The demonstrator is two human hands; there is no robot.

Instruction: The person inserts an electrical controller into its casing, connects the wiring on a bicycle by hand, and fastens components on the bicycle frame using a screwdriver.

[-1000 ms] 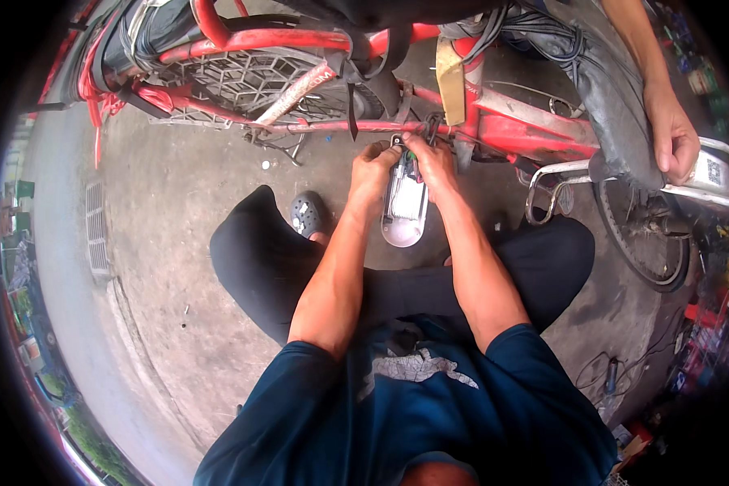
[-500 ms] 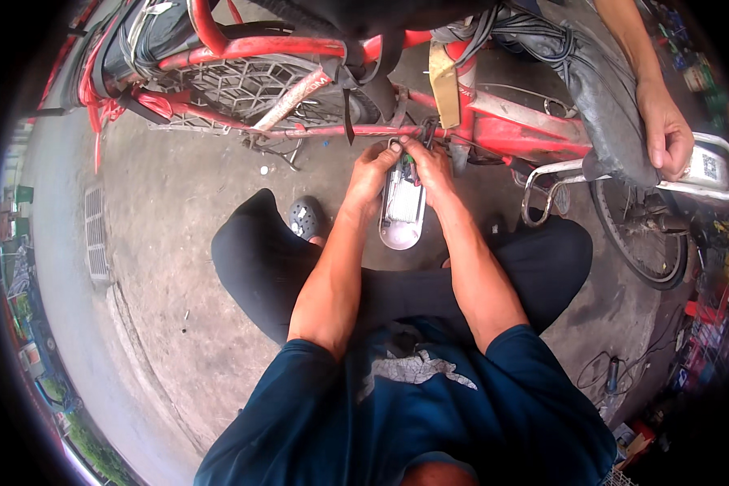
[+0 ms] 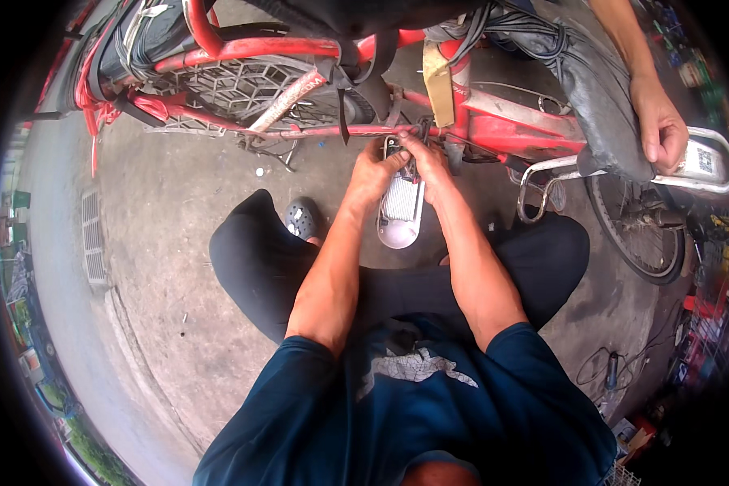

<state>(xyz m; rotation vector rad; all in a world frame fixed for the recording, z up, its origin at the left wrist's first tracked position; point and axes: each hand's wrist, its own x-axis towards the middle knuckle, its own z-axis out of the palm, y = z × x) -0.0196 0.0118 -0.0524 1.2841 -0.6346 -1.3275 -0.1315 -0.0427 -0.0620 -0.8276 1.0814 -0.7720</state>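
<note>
Between my hands is a long, silvery, round-ended case with a ribbed light block and some wires inside, hanging beneath the red bike frame. My left hand is closed on the case's left edge near its upper end, the thumb lying across it. On the other side, my right hand has its fingers bent at the dark wires by the upper end. What the right fingertips pinch is too small to make out. Both hands sit just below the frame's lower tube.
Another person's hand rests by the grey-covered handlebar at the right. A white metal rack and a wheel lie below it. A yellow block hangs on the frame. A cable with a dark handle lies on the floor.
My left thumb has moved down and across the case, away from the right thumb. More of the case's upper end shows. The bike and the other person's hand look nearly unchanged.
</note>
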